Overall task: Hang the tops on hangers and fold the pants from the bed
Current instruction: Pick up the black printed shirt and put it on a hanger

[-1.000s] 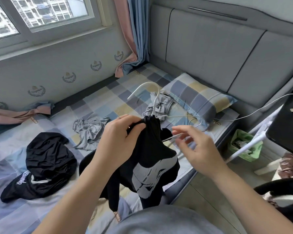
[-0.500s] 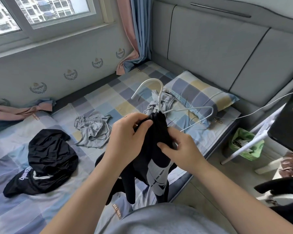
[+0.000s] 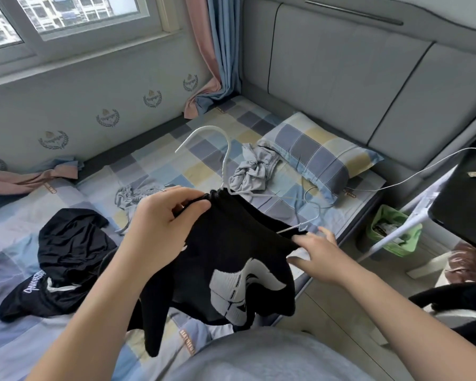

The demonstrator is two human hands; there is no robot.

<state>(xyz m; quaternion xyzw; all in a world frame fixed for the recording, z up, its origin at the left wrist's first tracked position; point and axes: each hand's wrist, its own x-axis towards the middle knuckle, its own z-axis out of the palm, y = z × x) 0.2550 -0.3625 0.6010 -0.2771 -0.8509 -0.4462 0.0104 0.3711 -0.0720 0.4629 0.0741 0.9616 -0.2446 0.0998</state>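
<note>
Midair, the black top (image 3: 231, 243) hangs gripped between left hand (image 3: 162, 224) and right hand (image 3: 319, 257).

A black top (image 3: 231, 259) with a white picture hangs in the middle of the frame, partly pulled over a white hanger (image 3: 222, 155) that sticks up above it. On the bed (image 3: 176, 166) lie a black heap (image 3: 66, 254) at lower left, a small grey heap (image 3: 132, 196) left of the middle, and a bigger grey heap (image 3: 250, 171) right of the hanger.
</note>
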